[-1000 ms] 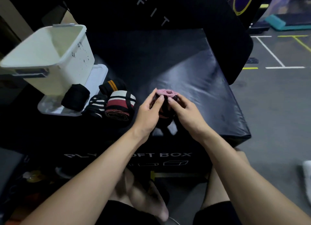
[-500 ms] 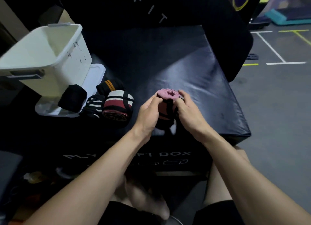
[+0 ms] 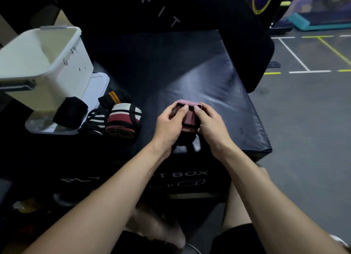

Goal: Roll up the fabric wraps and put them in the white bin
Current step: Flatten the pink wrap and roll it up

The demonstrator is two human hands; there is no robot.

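The step in hand appears to be securing the pink wrap (image 3: 187, 116) so that it holds as a roll. The person should keep the turns compressed from both sides while the black strap is set round them; slack here would probably let the roll loosen before transfer.

The left hand (image 3: 169, 125) and right hand (image 3: 210, 123) both grip the roll, fingers curled over its top, thumbs underneath. Both forearms converge from the near edge of the padded box (image 3: 218, 94).

Left of the left hand lie the rolled wraps (image 3: 121, 120). Beyond those stands the white bin (image 3: 72, 71), tilted.
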